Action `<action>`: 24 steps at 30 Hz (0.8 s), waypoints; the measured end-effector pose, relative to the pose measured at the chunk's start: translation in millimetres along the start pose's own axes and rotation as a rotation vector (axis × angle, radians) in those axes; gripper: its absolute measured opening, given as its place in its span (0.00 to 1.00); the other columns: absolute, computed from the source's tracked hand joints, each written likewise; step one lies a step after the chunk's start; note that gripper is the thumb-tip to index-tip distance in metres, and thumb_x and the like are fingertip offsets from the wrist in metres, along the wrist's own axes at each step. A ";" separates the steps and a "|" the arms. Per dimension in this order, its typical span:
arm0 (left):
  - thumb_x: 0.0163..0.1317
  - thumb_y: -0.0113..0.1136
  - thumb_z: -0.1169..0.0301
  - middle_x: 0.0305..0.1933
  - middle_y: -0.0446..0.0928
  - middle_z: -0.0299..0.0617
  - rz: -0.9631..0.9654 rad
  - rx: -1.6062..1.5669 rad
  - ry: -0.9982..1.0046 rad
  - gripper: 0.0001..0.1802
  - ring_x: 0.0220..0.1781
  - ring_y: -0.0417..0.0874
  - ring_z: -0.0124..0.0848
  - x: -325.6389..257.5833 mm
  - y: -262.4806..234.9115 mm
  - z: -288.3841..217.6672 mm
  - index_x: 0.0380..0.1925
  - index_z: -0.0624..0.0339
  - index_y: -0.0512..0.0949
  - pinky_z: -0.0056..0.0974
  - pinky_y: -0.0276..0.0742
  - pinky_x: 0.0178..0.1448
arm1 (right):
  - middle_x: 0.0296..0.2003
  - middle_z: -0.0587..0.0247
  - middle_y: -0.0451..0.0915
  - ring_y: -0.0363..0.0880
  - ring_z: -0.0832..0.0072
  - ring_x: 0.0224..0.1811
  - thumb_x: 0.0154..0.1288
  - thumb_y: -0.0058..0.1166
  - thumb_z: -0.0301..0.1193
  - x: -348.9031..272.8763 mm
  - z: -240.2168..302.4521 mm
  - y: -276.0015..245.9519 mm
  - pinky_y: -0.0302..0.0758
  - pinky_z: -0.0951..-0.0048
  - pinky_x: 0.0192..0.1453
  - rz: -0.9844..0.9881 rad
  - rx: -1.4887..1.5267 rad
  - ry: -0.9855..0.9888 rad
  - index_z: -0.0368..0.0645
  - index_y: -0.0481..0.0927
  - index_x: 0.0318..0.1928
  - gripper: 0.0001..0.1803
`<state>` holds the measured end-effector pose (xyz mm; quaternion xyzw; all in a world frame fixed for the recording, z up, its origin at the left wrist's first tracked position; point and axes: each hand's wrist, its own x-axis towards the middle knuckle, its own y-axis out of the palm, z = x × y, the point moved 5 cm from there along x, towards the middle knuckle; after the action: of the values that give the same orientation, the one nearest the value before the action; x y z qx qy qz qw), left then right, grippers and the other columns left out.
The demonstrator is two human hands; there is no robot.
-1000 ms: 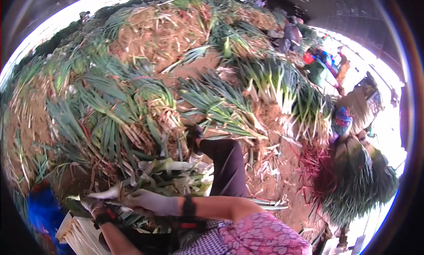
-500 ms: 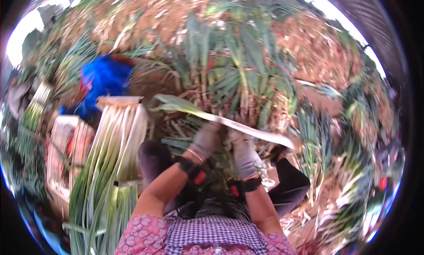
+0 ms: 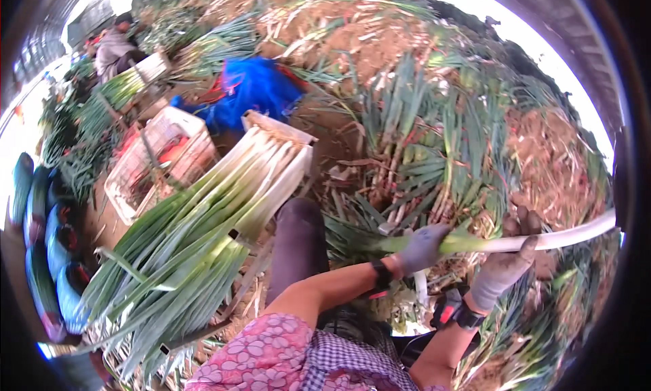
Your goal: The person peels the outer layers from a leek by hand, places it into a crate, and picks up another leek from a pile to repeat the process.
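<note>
My left hand, in a grey glove, is closed around a leek where its leaves meet the stem. The green leaves trail to the left past my wrist, and the long white stem points right. My right hand, also gloved, is at the white stem, with the stem passing between its thumb and raised fingers. To my left, many trimmed leeks lie side by side in a sloping trough, white root ends at the far board. Beyond my hands stand loose, untrimmed leeks.
A pale plastic crate with red things inside stands left of the trough. Behind it lies a bundle of blue netting. Full blue bags line the far left. Another person sits at the upper left. Leek scraps litter the soil.
The view has swung left, so the trough and crate sit further right. My hands, close together before, are now apart along the leek, whose stem reaches far to the right.
</note>
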<state>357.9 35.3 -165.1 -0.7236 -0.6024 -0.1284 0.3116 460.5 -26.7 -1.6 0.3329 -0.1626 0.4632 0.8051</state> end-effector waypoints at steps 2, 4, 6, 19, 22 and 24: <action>0.47 0.63 0.69 0.39 0.76 0.49 -0.225 0.152 0.185 0.24 0.43 0.77 0.49 35.3 -44.3 -37.3 0.47 0.61 0.73 0.47 0.72 0.49 | 0.49 0.53 0.76 0.77 0.71 0.42 0.70 0.46 0.44 -9.1 -21.4 16.6 0.76 0.70 0.40 0.014 -0.090 -0.039 0.36 0.74 0.51 0.23; 0.46 0.56 0.74 0.34 0.75 0.47 -0.388 0.447 0.382 0.22 0.36 0.76 0.47 68.2 -106.4 -65.9 0.45 0.62 0.73 0.48 0.71 0.42 | 0.58 0.53 0.72 0.71 0.70 0.57 0.72 0.47 0.40 -29.7 -74.7 22.4 0.67 0.70 0.60 0.329 -0.581 0.186 0.35 0.68 0.62 0.26; 0.45 0.56 0.74 0.31 0.76 0.45 -0.245 0.835 0.283 0.19 0.36 0.78 0.44 96.3 -178.5 -105.6 0.42 0.60 0.74 0.46 0.71 0.42 | 0.57 0.56 0.72 0.69 0.72 0.58 0.72 0.45 0.35 -42.7 -95.3 19.7 0.63 0.71 0.63 0.447 -0.423 0.252 0.35 0.69 0.61 0.23; 0.52 0.64 0.54 0.36 0.81 0.43 0.071 1.709 -1.152 0.24 0.35 0.83 0.44 -186.5 -516.2 -84.5 0.46 0.53 0.74 0.47 0.80 0.39 | 0.37 0.68 0.80 0.79 0.79 0.38 0.69 0.47 0.31 -126.1 -228.2 9.1 0.72 0.80 0.42 0.442 -0.118 0.922 0.40 0.77 0.49 0.13; 0.59 0.53 0.46 0.55 0.75 0.56 0.178 1.196 -1.197 0.35 0.56 0.76 0.52 -272.2 -505.4 33.5 0.63 0.51 0.64 0.49 0.72 0.59 | 0.37 0.66 0.80 0.78 0.80 0.37 0.69 0.48 0.32 -138.2 -236.9 8.4 0.72 0.80 0.41 0.467 -0.196 0.970 0.39 0.77 0.50 0.14; 0.62 0.50 0.50 0.51 0.77 0.56 0.137 1.196 -1.159 0.31 0.53 0.77 0.54 -259.8 -502.7 38.6 0.62 0.51 0.65 0.50 0.73 0.56 | 0.37 0.68 0.80 0.78 0.81 0.36 0.69 0.48 0.33 -141.9 -241.1 12.7 0.72 0.81 0.41 0.485 -0.213 0.983 0.40 0.78 0.49 0.14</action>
<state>-190.5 -106.8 -191.8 -0.4228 -0.5885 0.6247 0.2910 364.9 52.8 -252.6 -0.0526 0.1141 0.7170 0.6857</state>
